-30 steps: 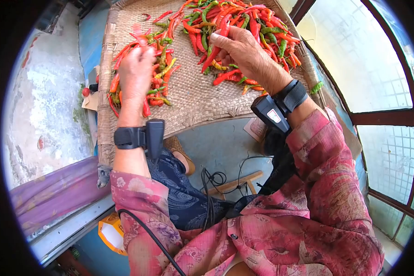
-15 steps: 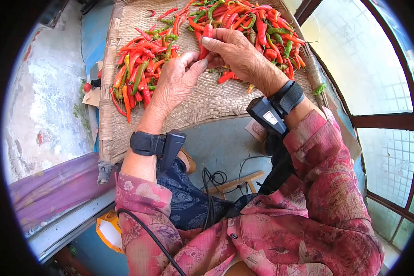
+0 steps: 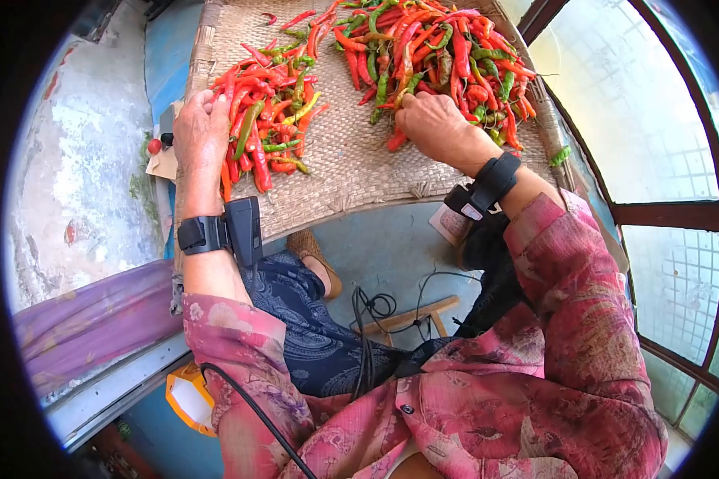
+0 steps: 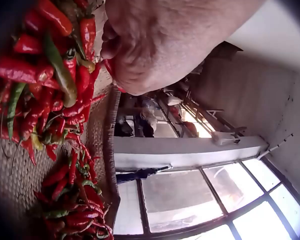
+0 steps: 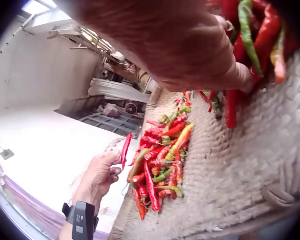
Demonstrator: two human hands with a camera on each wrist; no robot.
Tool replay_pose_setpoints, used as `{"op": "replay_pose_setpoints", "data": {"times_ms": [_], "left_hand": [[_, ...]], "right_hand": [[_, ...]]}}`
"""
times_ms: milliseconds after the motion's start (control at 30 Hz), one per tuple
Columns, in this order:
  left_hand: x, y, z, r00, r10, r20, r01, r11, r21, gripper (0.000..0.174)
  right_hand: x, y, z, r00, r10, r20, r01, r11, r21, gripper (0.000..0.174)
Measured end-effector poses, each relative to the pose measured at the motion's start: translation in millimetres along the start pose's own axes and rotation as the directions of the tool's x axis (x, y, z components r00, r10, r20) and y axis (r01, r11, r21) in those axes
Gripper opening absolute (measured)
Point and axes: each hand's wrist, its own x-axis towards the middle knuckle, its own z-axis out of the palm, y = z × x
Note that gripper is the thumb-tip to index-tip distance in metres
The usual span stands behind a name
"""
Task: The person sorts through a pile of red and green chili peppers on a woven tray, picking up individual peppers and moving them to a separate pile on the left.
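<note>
In the right wrist view, my left hand (image 5: 96, 176) pinches a long red pepper (image 5: 126, 150) between thumb and fingers. The head view places this hand (image 3: 202, 140) at the left edge of the smaller pepper pile (image 3: 261, 164). Bent fingers of my right hand (image 3: 441, 132) reach down into the near side of the larger pile (image 3: 459, 60), mostly red with some green. Seen from its own wrist, the right hand (image 5: 180, 47) has fingertips among red peppers (image 5: 231, 110); whether it grips one is hidden.
Both piles lie on a woven tray (image 3: 351, 172) with a raised rim. A framed window (image 3: 667, 144) stands at the right, a pale wall (image 3: 80, 176) at the left. Below are a wooden stool (image 3: 415, 314), black cables (image 3: 366, 335) and an orange box (image 3: 190, 397).
The hands, together around a red pepper half a second ago, have parted. My left hand has moved left to the smaller pile with a pepper; my right has moved right and down to the larger one.
</note>
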Motion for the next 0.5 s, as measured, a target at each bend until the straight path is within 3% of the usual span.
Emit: {"op": "replay_pose_setpoints", "data": {"times_ms": [33, 100, 167, 233, 367, 433, 467, 500], "left_hand": [[0, 0, 1, 1.000, 0.001, 0.001, -0.001, 1.000, 0.001, 0.035], [-1, 6, 1, 0.998, 0.060, 0.031, -0.054, 0.983, -0.175, 0.032], [-4, 18, 2, 0.993, 0.115, -0.001, -0.113, 0.974, -0.196, 0.030], [-10, 34, 2, 0.986, 0.166, -0.037, -0.170, 0.962, -0.213, 0.027], [-20, 55, 11, 0.951, 0.298, -0.088, -0.310, 0.892, -0.328, 0.022], [-31, 70, 12, 0.951, 0.257, 0.172, -0.162, 0.888, -0.431, 0.020], [-35, 72, 21, 0.932, 0.316, 0.177, -0.180, 0.829, -0.530, 0.021], [-41, 81, 18, 0.896, 0.332, 0.295, -0.147, 0.849, -0.508, 0.022]], "right_hand": [[0, -3, 1, 1.000, 0.000, 0.000, 0.000, 1.000, 0.002, 0.008], [-1, -6, 2, 0.999, -0.001, -0.043, 0.000, 1.000, -0.012, 0.009], [-2, -7, 1, 0.998, -0.005, -0.070, 0.003, 1.000, -0.028, 0.009], [1, -8, -3, 1.000, -0.017, 0.017, 0.017, 1.000, -0.010, 0.009], [9, -1, -10, 0.998, 0.054, 0.020, -0.056, 0.996, 0.063, 0.010], [11, 8, -20, 0.974, 0.198, -0.114, -0.161, 0.949, 0.269, 0.010], [11, 15, -24, 0.958, 0.224, -0.178, -0.149, 0.922, 0.358, 0.011], [12, 21, -31, 0.956, 0.228, -0.185, -0.126, 0.888, 0.443, 0.017]]}}
